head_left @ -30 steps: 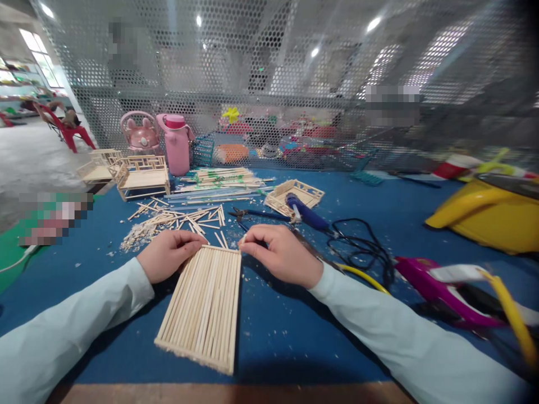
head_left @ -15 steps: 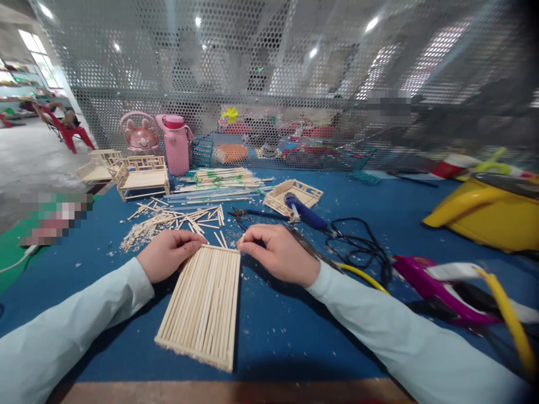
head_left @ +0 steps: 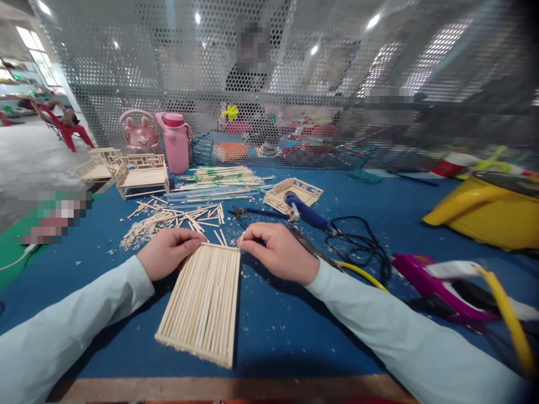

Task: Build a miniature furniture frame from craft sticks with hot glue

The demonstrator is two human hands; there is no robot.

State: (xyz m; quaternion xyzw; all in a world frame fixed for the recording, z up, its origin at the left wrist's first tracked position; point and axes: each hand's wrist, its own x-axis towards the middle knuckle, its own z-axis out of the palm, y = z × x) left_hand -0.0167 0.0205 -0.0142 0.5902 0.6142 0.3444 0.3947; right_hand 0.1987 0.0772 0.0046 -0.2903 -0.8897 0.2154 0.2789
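Observation:
A flat panel of pale wooden sticks [head_left: 205,303] lies on the blue table cover [head_left: 286,331] in front of me. My left hand [head_left: 167,252] is curled at the panel's far left corner, its fingertips pressed on the stick ends. My right hand [head_left: 280,251] rests at the far right corner, thumb and forefinger pinched on the tip of a thin stick at the panel's edge. Both sleeves are pale blue.
Loose sticks and shavings [head_left: 177,220] lie beyond my hands. Further back are pliers [head_left: 248,213], a blue-handled tool [head_left: 307,216] with a black cord [head_left: 357,247], a small stick tray [head_left: 295,193], stick benches [head_left: 141,177], a pink bottle [head_left: 177,143], and a mesh screen. Yellow and magenta plastic parts [head_left: 475,247] sit right.
Both hands stay at the panel's far corners almost unmoved. A person behind the mesh screen has moved to the right.

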